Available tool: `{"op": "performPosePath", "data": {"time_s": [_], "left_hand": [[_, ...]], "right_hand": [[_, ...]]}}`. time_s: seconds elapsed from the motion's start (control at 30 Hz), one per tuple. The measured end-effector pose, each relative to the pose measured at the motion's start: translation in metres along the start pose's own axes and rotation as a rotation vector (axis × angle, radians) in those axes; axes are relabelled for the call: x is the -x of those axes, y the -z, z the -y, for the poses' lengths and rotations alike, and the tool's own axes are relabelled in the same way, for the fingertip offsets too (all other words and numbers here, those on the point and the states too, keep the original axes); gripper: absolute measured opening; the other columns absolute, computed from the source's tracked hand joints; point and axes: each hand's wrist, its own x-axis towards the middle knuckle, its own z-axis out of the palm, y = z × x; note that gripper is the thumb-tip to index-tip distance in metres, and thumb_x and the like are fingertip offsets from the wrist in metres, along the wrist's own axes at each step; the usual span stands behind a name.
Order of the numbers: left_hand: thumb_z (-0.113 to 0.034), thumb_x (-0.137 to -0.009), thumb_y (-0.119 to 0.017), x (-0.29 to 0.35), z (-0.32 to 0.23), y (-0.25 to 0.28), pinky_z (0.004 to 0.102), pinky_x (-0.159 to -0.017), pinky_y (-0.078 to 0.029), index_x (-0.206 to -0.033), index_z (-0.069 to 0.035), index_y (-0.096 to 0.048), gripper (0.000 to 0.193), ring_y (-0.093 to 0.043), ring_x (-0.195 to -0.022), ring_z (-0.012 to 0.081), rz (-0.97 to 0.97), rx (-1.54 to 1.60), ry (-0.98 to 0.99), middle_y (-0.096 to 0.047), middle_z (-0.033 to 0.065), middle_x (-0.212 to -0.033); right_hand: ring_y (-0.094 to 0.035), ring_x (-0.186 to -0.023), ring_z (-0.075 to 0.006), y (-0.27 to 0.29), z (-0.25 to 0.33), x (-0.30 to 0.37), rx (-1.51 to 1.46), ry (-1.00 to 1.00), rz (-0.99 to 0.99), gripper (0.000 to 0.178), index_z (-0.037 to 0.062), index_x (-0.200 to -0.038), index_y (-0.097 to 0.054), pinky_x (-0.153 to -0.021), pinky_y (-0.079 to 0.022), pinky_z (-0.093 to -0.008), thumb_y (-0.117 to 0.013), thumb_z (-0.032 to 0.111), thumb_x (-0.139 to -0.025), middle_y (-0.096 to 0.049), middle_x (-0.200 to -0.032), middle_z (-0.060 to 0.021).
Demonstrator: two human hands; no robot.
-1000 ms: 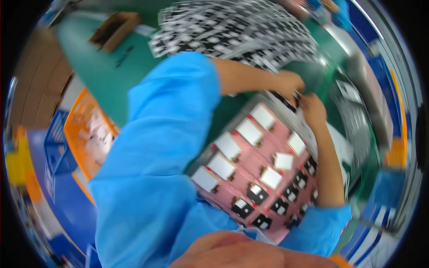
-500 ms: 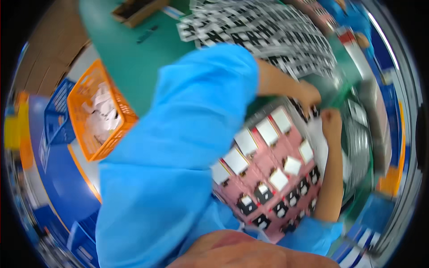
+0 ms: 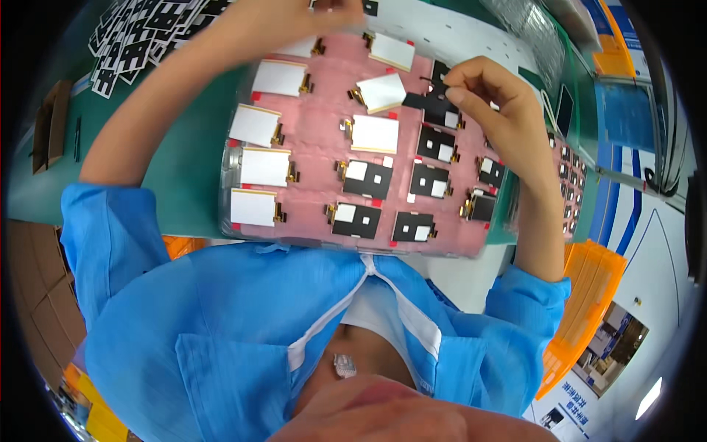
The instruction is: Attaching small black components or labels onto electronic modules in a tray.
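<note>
A tray point(image 3: 315, 136) with a pink lining lies before me, holding rows of small flat panels with gold connector tabs. Some show a white face, like the white panel point(image 3: 374, 133); others are covered in black, like the black-covered panel point(image 3: 356, 219). Over the tray's right part, my right hand point(image 3: 504, 103) is closed, thumb and forefinger pinching the edge of a black die-cut piece point(image 3: 440, 110) above one panel. My left hand point(image 3: 313, 18) is over the tray's far left part, blurred and partly cut off by the top edge; its grip is unclear.
Sheets of black-and-white die-cut pieces point(image 3: 136, 48) lie at the far left on the green table point(image 3: 184, 132). A small cardboard box point(image 3: 51, 125) and a dark slim tool point(image 3: 77, 138) are further left. Clear plastic trays point(image 3: 519, 26) stand far right; an orange basket point(image 3: 585, 309) is near right.
The view has swung round, bringing the tray in front of me. My hands, close together at the tray's far side before, are now apart, the right one at a panel.
</note>
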Motion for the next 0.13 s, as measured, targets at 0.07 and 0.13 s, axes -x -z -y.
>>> {"op": "performPosePath", "data": {"time_s": [0.07, 0.13], "left_hand": [[-0.007, -0.074, -0.072, 0.02, -0.026, -0.015, 0.0312, -0.065, -0.049, -0.083, -0.005, -0.069, 0.009, -0.063, -0.076, 0.0189, 0.111, 0.062, -0.032, -0.063, 0.0083, -0.081], [-0.011, -0.074, -0.074, 0.037, -0.043, -0.017, 0.0309, -0.075, -0.05, -0.084, -0.01, -0.07, 0.011, -0.064, -0.085, 0.0174, 0.065, -0.066, -0.124, -0.064, 0.0048, -0.089]], "right_hand": [[-0.051, -0.072, -0.0033, -0.006, -0.007, 0.005, -0.039, -0.041, -0.041, 0.006, 0.0008, -0.093, -0.063, -0.065, -0.042, -0.0191, -0.063, 0.003, -0.087, -0.061, -0.079, 0.0024], [-0.053, -0.074, -0.0038, -0.016, -0.009, 0.01, -0.108, -0.042, -0.05, 0.009, 0.0011, -0.095, -0.063, -0.068, -0.043, -0.0193, -0.064, 0.005, -0.087, -0.062, -0.08, 0.0012]]}}
